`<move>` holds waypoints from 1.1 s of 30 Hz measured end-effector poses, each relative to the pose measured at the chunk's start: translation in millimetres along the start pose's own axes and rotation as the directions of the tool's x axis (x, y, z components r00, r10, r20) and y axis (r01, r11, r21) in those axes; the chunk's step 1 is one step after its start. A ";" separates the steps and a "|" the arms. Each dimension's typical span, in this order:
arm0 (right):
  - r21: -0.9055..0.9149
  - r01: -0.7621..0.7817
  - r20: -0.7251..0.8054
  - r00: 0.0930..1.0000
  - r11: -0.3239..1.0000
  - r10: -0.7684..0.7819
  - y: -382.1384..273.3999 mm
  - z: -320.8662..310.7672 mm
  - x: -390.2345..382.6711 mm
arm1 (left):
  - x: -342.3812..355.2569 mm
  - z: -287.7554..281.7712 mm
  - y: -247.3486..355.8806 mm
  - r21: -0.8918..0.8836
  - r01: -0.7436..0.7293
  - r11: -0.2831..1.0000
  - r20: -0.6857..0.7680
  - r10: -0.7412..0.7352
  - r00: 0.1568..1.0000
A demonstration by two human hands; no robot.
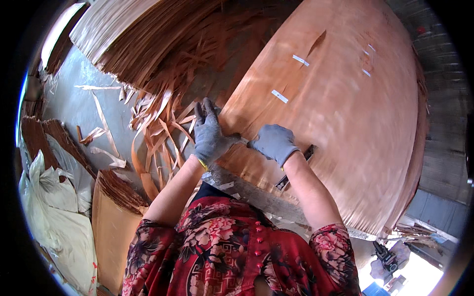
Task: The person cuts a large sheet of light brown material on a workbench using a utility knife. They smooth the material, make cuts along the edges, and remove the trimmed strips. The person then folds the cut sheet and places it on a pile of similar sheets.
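Note:
A wide stack of reddish-brown wood veneer sheets (340,128) lies in front of me. My left hand (212,135), in a grey glove, is at the stack's left edge, index and middle fingers stretched out and thumb pointing to the right. Just right of it, over the top sheet, my gloved right hand (274,143) is closed. A small pale bit shows between thumb and right fingers; I cannot make out what it is. White tape strips (279,96) stick to the sheet. Under my right wrist lies a dark narrow bar-like tool (282,182), partly hidden by the forearm.
Thin veneer scraps (155,130) lie heaped on the grey floor (81,74) to the left. Another thick veneer stack (148,39) stands at far left. Nearer left are a veneer bundle (116,222) and white plastic sheeting (57,207). A grey ledge (247,187) with tape bits runs before my body.

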State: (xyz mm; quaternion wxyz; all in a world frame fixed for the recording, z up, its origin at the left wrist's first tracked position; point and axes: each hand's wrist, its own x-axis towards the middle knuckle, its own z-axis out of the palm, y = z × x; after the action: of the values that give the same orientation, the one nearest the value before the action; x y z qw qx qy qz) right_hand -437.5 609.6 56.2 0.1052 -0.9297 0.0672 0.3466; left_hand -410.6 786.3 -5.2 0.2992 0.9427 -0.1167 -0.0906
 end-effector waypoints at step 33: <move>0.501 -0.153 -0.597 0.651 0.852 0.468 55.2 103.7 -102.5 | 3.9 53.2 65.9 0.347 -0.668 0.658 0.202 0.643 0.738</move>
State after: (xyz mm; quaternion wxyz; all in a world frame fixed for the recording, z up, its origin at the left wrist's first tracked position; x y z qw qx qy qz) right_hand -590.8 586.5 39.0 0.2000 -0.9200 0.3346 -0.0411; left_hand -430.6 704.0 -9.9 0.1100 0.8737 -0.4734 0.0201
